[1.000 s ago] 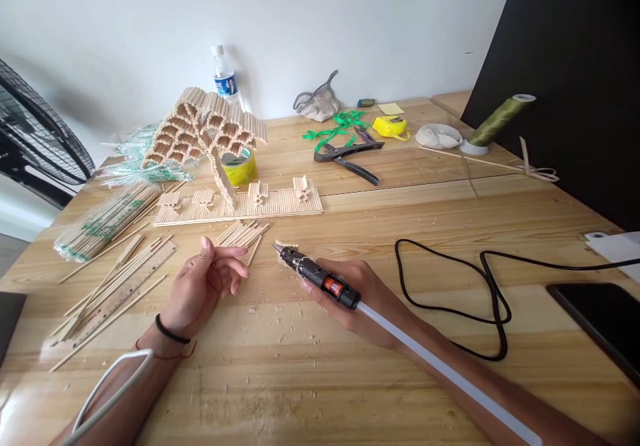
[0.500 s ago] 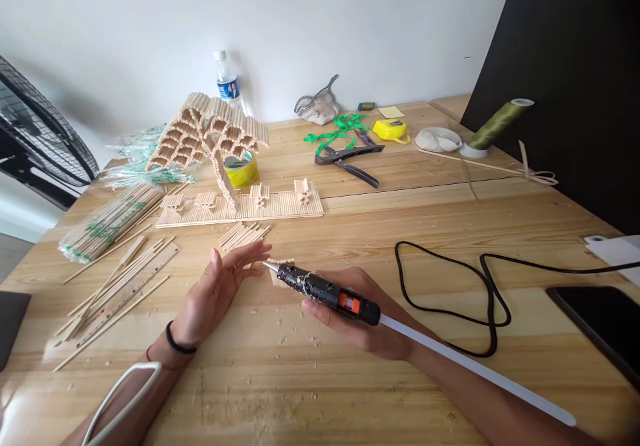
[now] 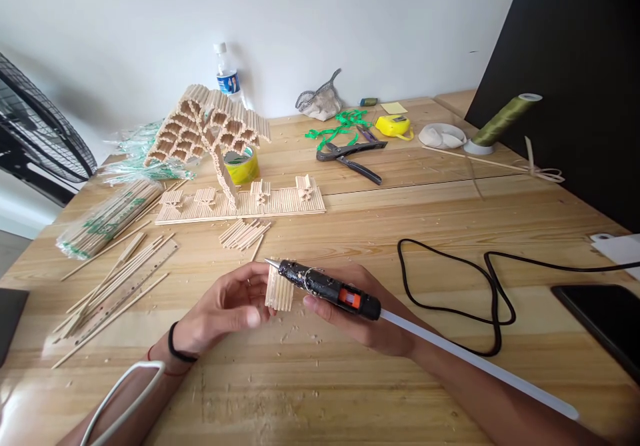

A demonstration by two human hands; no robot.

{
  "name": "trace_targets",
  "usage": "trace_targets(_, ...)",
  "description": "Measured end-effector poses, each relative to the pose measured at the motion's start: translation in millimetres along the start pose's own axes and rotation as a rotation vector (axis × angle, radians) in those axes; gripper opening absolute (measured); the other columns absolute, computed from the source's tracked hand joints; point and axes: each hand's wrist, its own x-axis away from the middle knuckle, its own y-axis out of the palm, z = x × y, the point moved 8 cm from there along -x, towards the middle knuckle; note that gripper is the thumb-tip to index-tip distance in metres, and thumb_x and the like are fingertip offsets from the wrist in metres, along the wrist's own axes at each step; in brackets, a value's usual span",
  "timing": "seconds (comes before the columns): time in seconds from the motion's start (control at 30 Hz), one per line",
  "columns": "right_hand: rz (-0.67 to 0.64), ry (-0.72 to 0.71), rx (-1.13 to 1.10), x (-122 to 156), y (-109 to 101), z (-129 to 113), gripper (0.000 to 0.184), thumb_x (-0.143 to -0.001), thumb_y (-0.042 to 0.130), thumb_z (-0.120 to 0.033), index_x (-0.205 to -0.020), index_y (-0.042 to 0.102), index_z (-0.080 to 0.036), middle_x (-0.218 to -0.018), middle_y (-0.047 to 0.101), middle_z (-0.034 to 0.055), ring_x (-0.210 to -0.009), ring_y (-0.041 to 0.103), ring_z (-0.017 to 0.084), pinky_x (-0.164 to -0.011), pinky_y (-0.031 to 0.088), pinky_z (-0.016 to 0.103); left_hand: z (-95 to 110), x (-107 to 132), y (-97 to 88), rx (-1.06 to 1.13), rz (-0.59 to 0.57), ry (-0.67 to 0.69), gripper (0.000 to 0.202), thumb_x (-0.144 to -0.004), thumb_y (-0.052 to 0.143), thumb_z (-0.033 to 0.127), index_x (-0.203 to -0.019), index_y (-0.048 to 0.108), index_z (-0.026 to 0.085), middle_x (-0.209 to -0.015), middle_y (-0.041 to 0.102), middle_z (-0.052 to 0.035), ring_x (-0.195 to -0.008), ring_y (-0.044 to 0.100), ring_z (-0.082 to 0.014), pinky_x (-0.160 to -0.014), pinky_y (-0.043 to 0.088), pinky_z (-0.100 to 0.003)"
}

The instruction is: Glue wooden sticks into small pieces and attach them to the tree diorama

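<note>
My left hand (image 3: 225, 309) is closed on a small panel of glued wooden sticks (image 3: 279, 293), holding it upright just above the table. A black glue gun (image 3: 325, 287) with an orange trigger and a long white glue stick (image 3: 475, 365) lies in my right hand (image 3: 365, 319), its metal nozzle pointing left over the top of the panel. A loose pile of short cut sticks (image 3: 243, 233) lies just beyond my hands. Behind it stands a stick model (image 3: 215, 146) with a honeycomb roof on a flat stick base (image 3: 280, 203).
The gun's black cord (image 3: 450, 286) loops across the table on the right. A ruler and long sticks (image 3: 115, 286) lie at left beside wrapped chopstick packs (image 3: 105, 219). Black cutters (image 3: 350, 156), a yellow tape measure (image 3: 395, 126), a green thread spool (image 3: 505, 118) and a water bottle (image 3: 226, 76) sit farther back. A phone (image 3: 605, 316) lies at right.
My left hand moved right and took hold of the small stick panel, lifting it upright. The glue gun swung slightly toward me, its nozzle now over the panel.
</note>
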Motion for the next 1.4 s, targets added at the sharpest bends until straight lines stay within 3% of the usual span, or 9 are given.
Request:
trace_targets(0.07,-0.001,0.0,0.004,0.3,0.2,0.9,0.028,-0.098,0.059,-0.027,-0.074,0.044,-0.022,-0.067,0.042,-0.0063,-0.061,0.04,0.011,-0.058,0.033,0.025,-1.7,-0.3,2.6,-0.009,-0.01,-0.024,0.056,-0.076,0.091,0.018,-0.129,0.074,0.024,-0.119,0.074,-0.0072,-0.099,0.067,-0.0155,-0.084,0.051,-0.022)
trace_targets(0.13,-0.006,-0.004,0.003,0.3,0.3,1.3,0.029,-0.098,0.058,-0.028,-0.074,0.043,-0.022,-0.067,0.04,-0.0064,-0.06,0.039,0.011,-0.058,0.033,0.025,-2.2,-1.1,3.0,-0.005,0.005,-0.036,0.055,-0.075,0.091,0.013,-0.126,0.075,0.026,-0.119,0.075,-0.0057,-0.1,0.067,-0.0146,-0.085,0.05,-0.02)
trace_targets(0.57,-0.023,-0.004,-0.028,-2.5,0.6,2.4,0.026,-0.097,0.06,-0.025,-0.074,0.049,-0.022,-0.065,0.041,-0.0071,-0.059,0.038,0.011,-0.056,0.032,0.025,4.6,0.8,-4.8,-0.031,0.109,-0.002,0.046,-0.077,0.09,0.021,-0.121,0.076,0.023,-0.094,0.075,-0.0022,-0.078,0.064,-0.0103,-0.075,0.048,-0.019)
trace_targets(0.7,-0.042,-0.009,-0.038,-1.6,0.9,2.0,0.026,-0.097,0.06,-0.026,-0.074,0.049,-0.022,-0.066,0.04,-0.007,-0.059,0.037,0.011,-0.057,0.032,0.025,2.4,2.4,-6.1,-0.042,0.092,-0.015,0.051,-0.075,0.091,0.022,-0.122,0.073,0.023,-0.101,0.077,-0.0059,-0.088,0.069,-0.0153,-0.081,0.051,-0.023)
trace_targets(0.97,-0.093,-0.025,-0.027,0.6,4.6,0.0,0.02,-0.096,0.06,-0.026,-0.077,0.056,-0.021,-0.066,0.041,-0.0066,-0.058,0.038,0.011,-0.055,0.031,0.026,7.1,-1.8,-1.2,0.003,0.07,0.012,0.052,-0.07,0.092,0.017,-0.118,0.075,0.022,-0.132,0.074,-0.01,-0.097,0.07,-0.0178,-0.081,0.05,-0.025)
trace_targets(1.1,-0.113,-0.01,-0.018,1.8,6.1,-0.8,0.023,-0.095,0.06,-0.024,-0.074,0.05,-0.022,-0.064,0.041,-0.0068,-0.057,0.039,0.011,-0.054,0.031,0.026,10.0,-3.9,0.3,0.017,0.068,0.035,0.052,-0.067,0.093,0.017,-0.114,0.073,0.022,-0.125,0.076,-0.0073,-0.093,0.068,-0.0155,-0.079,0.05,-0.023)
trace_targets(1.4,-0.055,-0.077,0.0,0.4,3.5,-1.4,0.018,-0.092,0.062,-0.019,-0.077,0.052,-0.022,-0.065,0.048,-0.0068,-0.058,0.044,0.011,-0.056,0.033,0.025,10.0,-0.7,-7.2,0.018,0.174,0.033,0.081,-0.061,0.094,0.008,-0.134,0.068,0.031,-0.126,0.07,-0.0046,-0.092,0.069,-0.0163,-0.083,0.057,-0.025)
